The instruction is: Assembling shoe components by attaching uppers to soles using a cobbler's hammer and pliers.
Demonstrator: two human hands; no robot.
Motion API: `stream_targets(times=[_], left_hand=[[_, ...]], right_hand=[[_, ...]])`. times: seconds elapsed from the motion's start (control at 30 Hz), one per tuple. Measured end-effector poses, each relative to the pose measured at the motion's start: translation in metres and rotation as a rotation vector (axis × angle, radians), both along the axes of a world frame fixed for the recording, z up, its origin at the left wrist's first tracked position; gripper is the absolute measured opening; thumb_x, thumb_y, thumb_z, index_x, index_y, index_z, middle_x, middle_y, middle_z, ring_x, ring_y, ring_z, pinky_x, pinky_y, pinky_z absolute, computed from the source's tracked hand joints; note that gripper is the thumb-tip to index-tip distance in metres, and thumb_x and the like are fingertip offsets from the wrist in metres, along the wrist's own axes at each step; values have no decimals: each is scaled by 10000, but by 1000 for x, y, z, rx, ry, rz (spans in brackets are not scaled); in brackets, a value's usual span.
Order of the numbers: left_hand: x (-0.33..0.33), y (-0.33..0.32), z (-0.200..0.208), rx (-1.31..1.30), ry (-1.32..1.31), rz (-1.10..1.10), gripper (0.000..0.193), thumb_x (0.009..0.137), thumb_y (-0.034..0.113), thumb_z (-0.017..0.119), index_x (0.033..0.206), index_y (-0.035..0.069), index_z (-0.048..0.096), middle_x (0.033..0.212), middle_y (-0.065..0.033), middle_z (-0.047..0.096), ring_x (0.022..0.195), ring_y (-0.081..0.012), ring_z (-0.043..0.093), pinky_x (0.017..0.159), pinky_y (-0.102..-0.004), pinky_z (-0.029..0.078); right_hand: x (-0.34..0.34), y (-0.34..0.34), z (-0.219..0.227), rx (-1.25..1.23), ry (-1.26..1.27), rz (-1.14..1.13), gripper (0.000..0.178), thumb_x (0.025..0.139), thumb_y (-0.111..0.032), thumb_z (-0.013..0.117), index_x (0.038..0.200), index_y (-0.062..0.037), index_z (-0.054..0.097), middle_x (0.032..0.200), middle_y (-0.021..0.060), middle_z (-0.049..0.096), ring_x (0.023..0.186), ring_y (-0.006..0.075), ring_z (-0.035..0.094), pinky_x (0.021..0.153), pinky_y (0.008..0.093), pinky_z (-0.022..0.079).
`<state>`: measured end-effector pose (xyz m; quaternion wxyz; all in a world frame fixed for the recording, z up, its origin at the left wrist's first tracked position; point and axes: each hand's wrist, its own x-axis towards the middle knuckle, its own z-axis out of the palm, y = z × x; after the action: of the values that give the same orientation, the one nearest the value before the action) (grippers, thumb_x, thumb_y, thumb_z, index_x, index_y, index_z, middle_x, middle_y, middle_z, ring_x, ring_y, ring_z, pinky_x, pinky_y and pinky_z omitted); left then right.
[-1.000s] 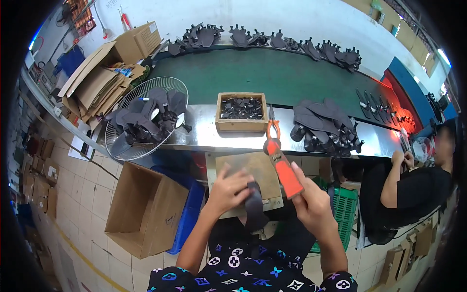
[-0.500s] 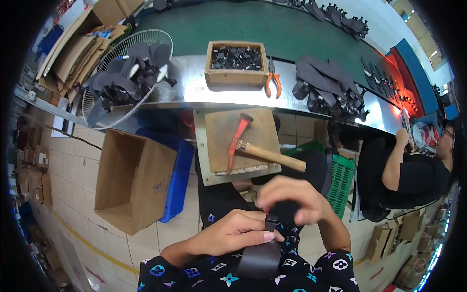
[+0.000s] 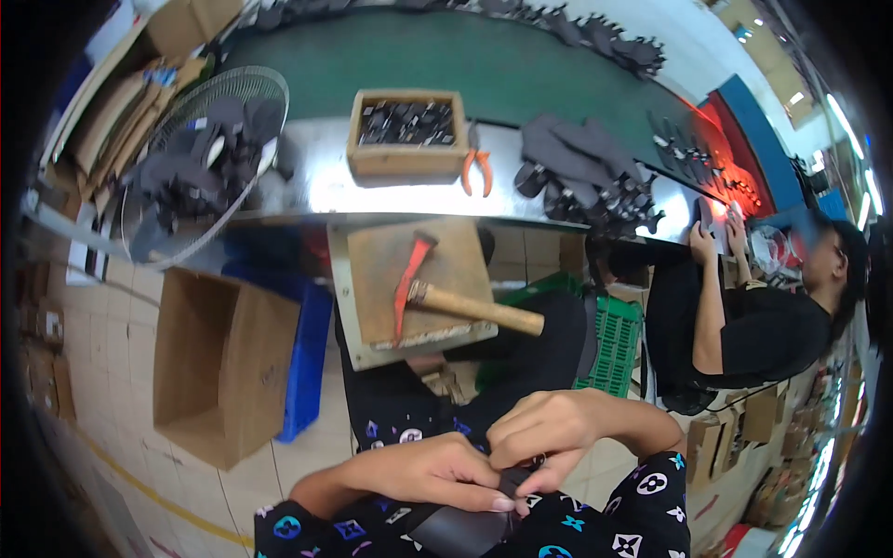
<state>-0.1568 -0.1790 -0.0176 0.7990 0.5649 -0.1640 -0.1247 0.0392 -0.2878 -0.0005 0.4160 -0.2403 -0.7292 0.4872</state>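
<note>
At my lap, a dark, smooth, flat piece [image 3: 460, 532] with a narrow strap end is in my left hand [image 3: 423, 472], whose fingers and thumb are closed on it. My right hand [image 3: 549, 432] meets the left at the strap end, finger and thumb pinched there. A small dark ring-like bit [image 3: 538, 460] shows between the right fingers; the rest of the strap end is hidden by both hands. Ahead of them, a hammer [image 3: 474, 305] with a red head and wooden handle lies on a brown work block [image 3: 372, 265].
On the metal bench edge stand a wooden box [image 3: 405, 162] of small black metal parts, orange-handled pliers [image 3: 477, 172] and a heap of dark pieces [image 3: 581, 153]. A wire basket [image 3: 270, 139] holds more. A carton [image 3: 251, 372] stands left; a co-worker [image 3: 763, 325] sits right.
My right hand has come down and left from the air onto the strap end beside my left hand. The view has shifted, and the co-worker's hands have moved.
</note>
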Motion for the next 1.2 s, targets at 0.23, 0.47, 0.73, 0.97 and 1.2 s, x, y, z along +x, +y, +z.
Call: stream_targets(times=[0.23,0.47,0.73,0.97,1.2], left_hand=[[-9,66,17,194,196,1264,337,947,250,624,1041,-64,699,978,-129,709,912,-188,663,847,-315,508],[-124,248,-20,807,109,2383,738,1012,468,550,1503,-49,359,1507,-229,442,1387,-289,441,1152,-360,317],[-61,166,-1,1123,4,2319,600,1016,301,571,1476,-40,392,1519,-223,424,1415,-343,402,1179,-397,284],[58,59,64,1431,-286,1413,1034,762,258,843,1535,-39,224,1545,-238,342,1440,-407,316,1176,-466,262],[-3,41,19,161,221,1121,336,995,76,552,1308,-45,542,1100,-96,675,939,-116,649,822,-259,534]], right_hand=[[104,36,-18,134,-783,-1442,475,906,-245,705,1284,8,568,1097,185,678,946,380,667,815,409,536],[288,37,-57,20,-890,-2090,517,927,-332,668,1277,17,514,1218,226,506,1085,437,590,855,496,522],[313,56,2,537,-826,-1877,229,842,-59,640,1059,-18,579,940,203,631,910,408,629,758,461,506],[78,79,105,1254,-1022,-649,239,769,-117,672,995,-56,630,801,6,531,753,178,596,672,308,522],[32,42,-33,555,-307,-1024,777,815,-356,802,1409,-29,424,1329,203,545,1200,390,575,927,422,541]])
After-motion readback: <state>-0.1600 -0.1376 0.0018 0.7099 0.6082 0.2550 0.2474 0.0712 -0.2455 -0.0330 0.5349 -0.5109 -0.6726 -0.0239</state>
